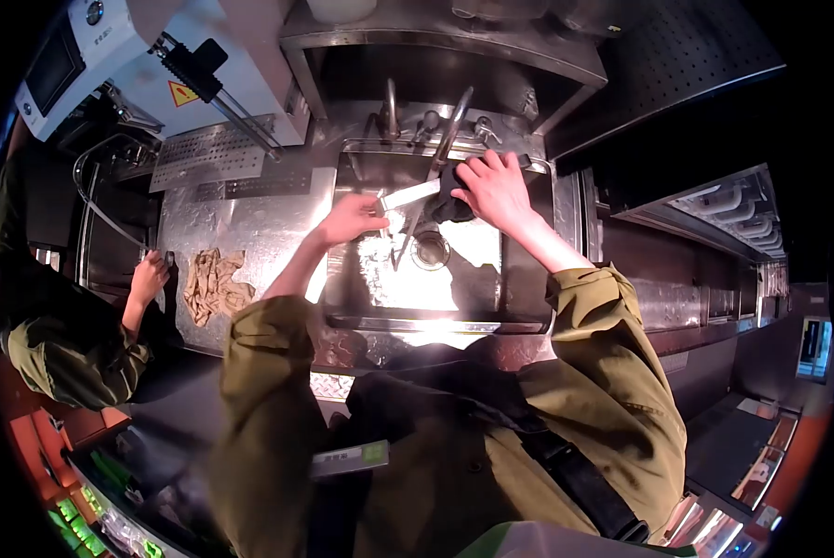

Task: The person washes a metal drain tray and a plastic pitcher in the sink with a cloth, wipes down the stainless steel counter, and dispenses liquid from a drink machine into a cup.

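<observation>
Over the metal sink (528, 279), my right hand (496, 191) is closed around a dark cloth (451, 197), with a black handle end showing beyond it near the sink's right corner. A flat, shiny metal blade (411, 194) runs from the cloth toward the left. My left hand (353, 219) pinches the blade's left end between thumb and fingers. The curved faucet (456, 126) reaches over the sink just behind the blade. Below the blade, the round drain (430, 250) shows in the basin's bottom.
A crumpled tan cloth (217, 286) lies on the metal counter (277, 200) left of the sink. A co-worker's hand (151, 277) is at the counter's left edge. A white machine (240, 65) stands at the back left. A metal shelf (435, 35) spans above the faucets.
</observation>
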`<state>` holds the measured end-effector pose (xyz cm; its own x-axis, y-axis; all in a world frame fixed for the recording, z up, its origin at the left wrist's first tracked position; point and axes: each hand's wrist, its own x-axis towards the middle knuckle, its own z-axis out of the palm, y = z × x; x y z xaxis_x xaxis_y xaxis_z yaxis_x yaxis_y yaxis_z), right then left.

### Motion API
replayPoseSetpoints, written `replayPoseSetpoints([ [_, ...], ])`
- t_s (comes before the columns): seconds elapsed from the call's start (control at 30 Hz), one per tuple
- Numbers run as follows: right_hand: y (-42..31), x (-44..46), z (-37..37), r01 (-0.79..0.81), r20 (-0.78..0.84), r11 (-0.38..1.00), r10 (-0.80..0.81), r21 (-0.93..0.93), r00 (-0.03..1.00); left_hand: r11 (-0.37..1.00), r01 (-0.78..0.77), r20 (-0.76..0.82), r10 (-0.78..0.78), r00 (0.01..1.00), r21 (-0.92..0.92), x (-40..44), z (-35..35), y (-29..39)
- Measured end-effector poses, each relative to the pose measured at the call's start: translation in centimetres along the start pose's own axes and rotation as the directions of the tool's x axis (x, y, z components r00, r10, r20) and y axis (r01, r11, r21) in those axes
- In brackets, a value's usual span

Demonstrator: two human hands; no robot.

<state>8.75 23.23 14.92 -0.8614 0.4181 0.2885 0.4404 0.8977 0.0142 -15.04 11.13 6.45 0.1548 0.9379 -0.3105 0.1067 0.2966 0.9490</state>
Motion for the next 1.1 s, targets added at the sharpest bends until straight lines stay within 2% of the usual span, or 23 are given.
replayPoseSetpoints([
  [0.03, 0.2, 0.4, 0.3, 0.096, -0.095, 0.995, -0.096, -0.007, 0.991, 0.997, -0.053, -0.047, 0.051, 0.998, -0.049, -0.3, 0.4, -0.3],
  [0.07, 0.4, 0.6, 0.8, 0.186, -0.19, 0.982, -0.187, -0.024, 0.964, 0.996, -0.081, -0.121, 0.085, 0.989, 0.043, 0.1, 0.3, -1.1],
  [0.13, -1.7, 0.9, 2.3, -0.004, -0.072, 0.964, 0.024, 0.267, 0.997, 0.965, -0.117, -0.241, 0.174, 0.955, 0.233, 0.9, 0.6, -2.8],
  [0.17, -3.3, 1.4, 2.7, -0.026, -0.14, 0.946, 0.075, 0.322, 0.987, 0.907, -0.09, -0.301, 0.228, 0.926, 0.411, 0.3, 1.2, -1.4],
  [0.2, -5.3, 2.1, 2.9, -0.074, -0.182, 0.918, 0.155, 0.389, 0.971, 0.882, -0.057, -0.328, 0.233, 0.916, 0.467, -0.5, 2.0, 0.8],
  [0.23, -7.5, 2.8, 3.7, -0.135, -0.203, 0.912, 0.227, 0.387, 0.952, 0.869, -0.113, -0.308, 0.289, 0.907, 0.482, -0.5, 2.3, 0.5],
  [0.27, -9.6, 3.4, 4.0, -0.222, -0.111, 0.925, 0.267, 0.307, 0.957, 0.852, -0.171, -0.279, 0.342, 0.897, 0.495, -0.4, 2.3, -0.4],
  [0.33, -10.9, 3.4, 6.6, -0.106, -0.332, 0.973, 0.17, 0.204, 0.928, 0.659, -0.133, -0.216, 0.421, 0.881, 0.74, -0.2, 1.5, -3.7],
  [0.4, -10.2, 3.1, 6.2, -0.011, -0.284, 0.978, 0.071, 0.207, 0.956, 0.825, -0.145, -0.286, 0.346, 0.894, 0.546, -2.0, 2.3, -0.8],
  [0.43, -9.5, 2.8, 5.7, -0.047, -0.196, 0.98, 0.085, 0.192, 0.977, 0.896, -0.13, -0.32, 0.283, 0.904, 0.425, -3.3, 2.9, 0.0],
  [0.53, -3.9, 1.7, 4.3, -0.134, -0.06, 0.975, 0.146, 0.179, 0.987, 0.861, 0.045, -0.407, 0.194, 0.892, 0.507, -4.6, 2.1, 0.1],
  [0.57, -1.7, 1.2, 4.6, -0.113, -0.043, 0.981, 0.121, 0.155, 0.992, 0.866, 0.012, -0.398, 0.218, 0.891, 0.5, -4.5, 0.5, -2.5],
  [0.63, 2.1, 0.4, 3.8, -0.262, 0.09, 0.962, 0.255, 0.077, 0.963, 0.856, 0.017, -0.396, 0.221, 0.891, 0.516, -5.4, 0.3, -1.7],
  [0.67, 3.9, -0.3, 4.5, -0.217, -0.058, 0.945, 0.237, 0.243, 0.97, 0.849, 0.02, -0.393, 0.224, 0.892, 0.529, -5.9, 0.2, -0.1],
  [0.73, 5.4, -0.8, 6.0, -0.158, -0.19, 0.923, 0.236, 0.352, 0.953, 0.876, 0.031, -0.359, 0.165, 0.919, 0.482, -6.0, 0.7, 1.5],
  [0.8, 6.2, -0.2, 8.1, -0.282, -0.103, 0.666, 0.477, 0.691, 0.873, 0.888, 0.043, -0.294, 0.106, 0.95, 0.458, -5.7, -0.5, 1.5],
  [0.83, 6.4, 0.0, 8.9, -0.314, -0.025, 0.48, 0.577, 0.819, 0.817, 0.838, 0.037, -0.145, 0.05, 0.988, 0.544, -5.8, -1.7, 2.3],
  [0.93, 5.7, -0.7, 9.4, -0.263, 0.007, 0.33, 0.611, 0.906, 0.791, 0.716, -0.181, 0.045, 0.204, 0.978, 0.675, -4.6, 0.9, 8.8],
  [0.97, 4.4, -0.8, 9.0, -0.27, -0.014, 0.38, 0.601, 0.885, 0.799, 0.618, -0.103, 0.016, 0.145, 0.989, 0.78, -2.8, 3.6, 10.6],
  [1.0, 2.0, -0.5, 7.9, -0.16, -0.231, 0.489, 0.644, 0.857, 0.729, 0.507, -0.03, -0.014, 0.082, 0.997, 0.861, -1.0, 6.2, 11.5],
  [1.03, 0.8, -0.9, 6.6, -0.259, -0.089, 0.508, 0.564, 0.822, 0.821, 0.519, -0.019, -0.022, 0.073, 0.997, 0.854, 0.5, 7.5, 10.9],
  [1.07, -0.2, -1.1, 4.7, -0.266, -0.041, 0.433, 0.582, 0.861, 0.812, 0.53, -0.015, -0.027, 0.072, 0.997, 0.848, 2.4, 8.4, 9.7],
  [1.1, -0.8, -1.4, 3.4, -0.26, -0.042, 0.457, 0.552, 0.851, 0.833, 0.528, -0.127, 0.108, 0.067, 0.992, 0.84, 4.2, 7.2, 6.8],
])
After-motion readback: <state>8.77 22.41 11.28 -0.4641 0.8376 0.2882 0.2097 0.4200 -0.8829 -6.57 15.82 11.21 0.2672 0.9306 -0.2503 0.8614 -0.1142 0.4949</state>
